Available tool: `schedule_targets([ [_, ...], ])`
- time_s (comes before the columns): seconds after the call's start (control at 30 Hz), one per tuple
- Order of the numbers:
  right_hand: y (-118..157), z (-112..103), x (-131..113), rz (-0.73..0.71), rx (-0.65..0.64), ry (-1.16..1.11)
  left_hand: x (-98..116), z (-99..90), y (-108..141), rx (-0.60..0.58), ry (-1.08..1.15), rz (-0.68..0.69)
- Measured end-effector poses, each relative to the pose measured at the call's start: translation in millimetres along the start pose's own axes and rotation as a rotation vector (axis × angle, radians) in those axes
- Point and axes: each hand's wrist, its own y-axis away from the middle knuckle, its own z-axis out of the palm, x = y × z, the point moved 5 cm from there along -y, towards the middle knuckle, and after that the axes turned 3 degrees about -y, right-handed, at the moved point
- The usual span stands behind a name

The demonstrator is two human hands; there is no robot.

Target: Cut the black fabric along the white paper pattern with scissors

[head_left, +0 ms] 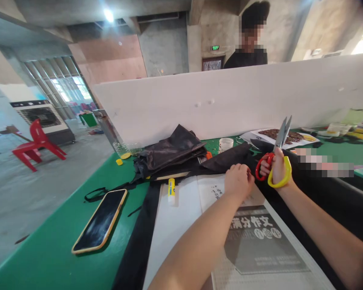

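An open book (181, 213) with a grey printed page lies on black sheet material (139, 241). Over the book's upper right part rests my left hand (239, 179), fingers curled together at the page edge; what they hold, if anything, is hidden. To its right, my right hand (276, 167) grips scissors (282, 135) by red and yellow handles, blades pointing up and slightly apart. A yellow and white glue stick (171, 192) sits on the blank left page.
A phone (99, 221) lies on the green table (57, 241) at the left. Crumpled black material (172, 149), a clear cup (225, 145) and a white divider (175, 104) are behind the book. A person (248, 56) is beyond the divider. A red chair (38, 143) is at far left.
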Motion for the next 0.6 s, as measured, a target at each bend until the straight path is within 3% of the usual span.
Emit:
schedule_targets([
  [0.13,-6.0,-11.8,6.0,0.006,0.039,0.012,0.5,-14.6,-9.8,0.002,-0.164,0.095],
  [0.27,-6.6,-13.6,6.4,0.015,0.044,0.007,-13.3,-15.1,-27.6,-0.135,-0.335,0.227],
  [0.4,-4.3,-11.9,4.6,0.017,0.024,-0.017,-43.9,-16.2,-44.7,-0.220,-0.311,0.175],
  [0.6,-1.8,-11.5,1.1,-0.002,0.006,0.009,-71.9,-36.9,-61.1,-0.170,-0.174,0.038],
])
